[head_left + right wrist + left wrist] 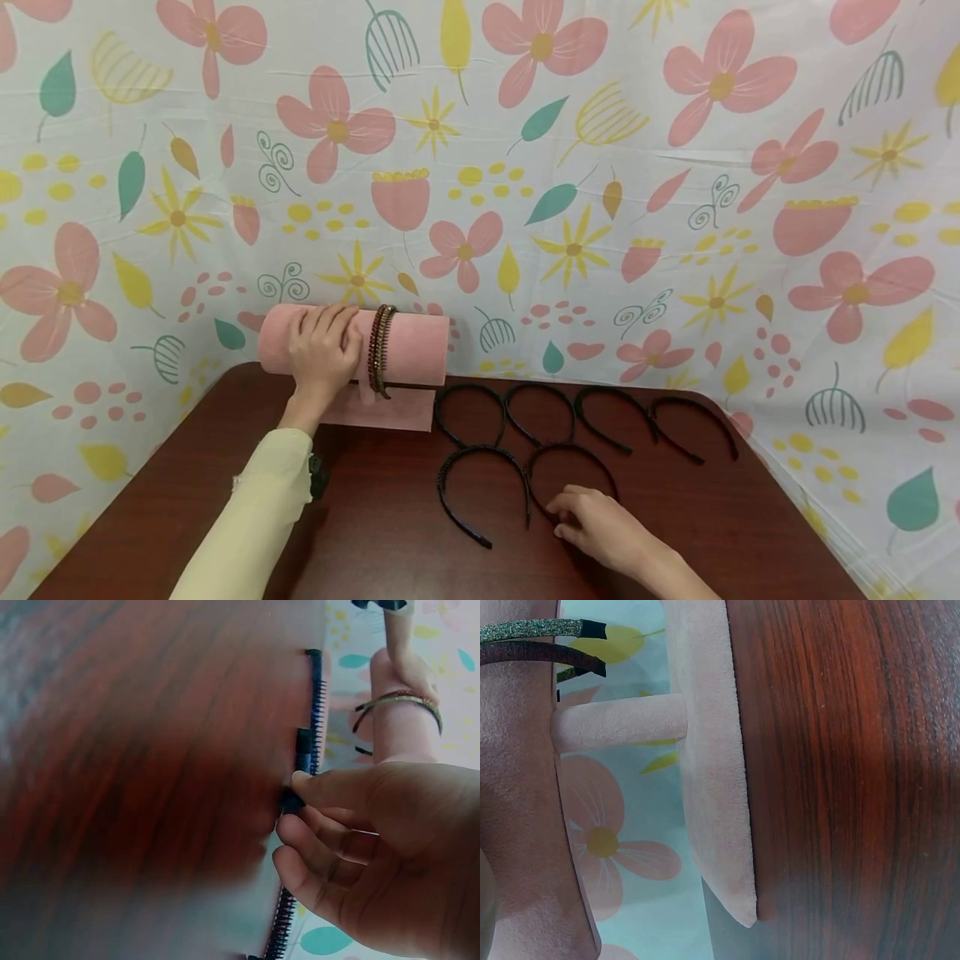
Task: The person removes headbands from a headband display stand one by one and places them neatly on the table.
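A pink velvety headband stand (420,342), a thick horizontal roll on a post over a flat base (720,787), lies at the back left of the table. My left hand (324,346) grips the roll from above, left of several beaded headbands (380,350) looped around it. In the front row on the table, a black headband (577,447) lies at the right, and my right hand (600,529) pinches one of its ends. The right wrist view shows that dark end (291,799) between thumb and fingertip. Beside it lies another dark headband (480,450).
Several more black headbands (540,387) form a back row along the far edge of the brown wooden table (375,517). A white curtain (480,125) printed with flowers and leaves hangs right behind the table and along its sides.
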The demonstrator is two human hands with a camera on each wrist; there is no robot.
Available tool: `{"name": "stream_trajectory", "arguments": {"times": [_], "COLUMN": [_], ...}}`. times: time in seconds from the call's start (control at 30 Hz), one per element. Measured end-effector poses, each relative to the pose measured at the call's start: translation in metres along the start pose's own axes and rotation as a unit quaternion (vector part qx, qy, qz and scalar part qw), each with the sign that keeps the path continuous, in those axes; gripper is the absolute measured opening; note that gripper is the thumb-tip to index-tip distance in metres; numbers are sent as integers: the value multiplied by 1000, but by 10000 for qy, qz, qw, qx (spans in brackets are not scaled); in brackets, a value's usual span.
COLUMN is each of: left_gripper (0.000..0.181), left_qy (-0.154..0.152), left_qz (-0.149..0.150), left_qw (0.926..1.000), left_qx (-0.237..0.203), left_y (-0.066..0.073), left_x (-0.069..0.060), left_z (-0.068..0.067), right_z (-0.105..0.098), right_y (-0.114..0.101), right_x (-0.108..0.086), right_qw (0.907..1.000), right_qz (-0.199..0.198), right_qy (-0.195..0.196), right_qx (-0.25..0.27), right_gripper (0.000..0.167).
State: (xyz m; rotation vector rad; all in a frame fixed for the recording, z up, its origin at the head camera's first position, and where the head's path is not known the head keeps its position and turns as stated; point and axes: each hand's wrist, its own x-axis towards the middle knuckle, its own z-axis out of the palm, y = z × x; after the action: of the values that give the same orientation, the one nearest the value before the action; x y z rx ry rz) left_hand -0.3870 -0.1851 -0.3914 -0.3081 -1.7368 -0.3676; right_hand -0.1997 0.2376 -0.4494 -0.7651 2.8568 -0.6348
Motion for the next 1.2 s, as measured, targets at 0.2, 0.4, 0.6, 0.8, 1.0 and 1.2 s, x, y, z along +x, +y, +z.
{"name": "stream_trajectory", "arguments": {"times": [0.2, 0.4, 0.6, 0.8, 1.0, 1.2], "left_gripper": [37, 36, 36, 36, 35, 36], "left_qy": [-3, -34, -21, -27, -2, -9], "left_qz": [-12, -35, -47, -44, -28, -27], "left_qw": [10000, 10000, 10000, 10000, 10000, 10000], "left_qx": [2, 2, 19, 17, 31, 38], "left_y": [0, 1, 1, 2, 2, 2], "left_x": [-1, -2, -1, 0, 0, 0], "left_z": [1, 0, -1, -1, -1, -1], "right_z": [4, 5, 5, 7, 8, 11], "right_y": [-4, -9, -11, -14, -15, -18], "right_x": [1, 2, 4, 9, 14, 18], "right_qw": [9999, 9998, 9998, 9995, 9997, 9997], "right_qz": [-79, -108, -186, -319, -230, -262], "right_qy": [11, -76, -88, -10, -99, -28], "right_qx": [79, 131, 85, -44, 34, -22], "right_gripper": [22, 22, 23, 23, 25, 26]}}
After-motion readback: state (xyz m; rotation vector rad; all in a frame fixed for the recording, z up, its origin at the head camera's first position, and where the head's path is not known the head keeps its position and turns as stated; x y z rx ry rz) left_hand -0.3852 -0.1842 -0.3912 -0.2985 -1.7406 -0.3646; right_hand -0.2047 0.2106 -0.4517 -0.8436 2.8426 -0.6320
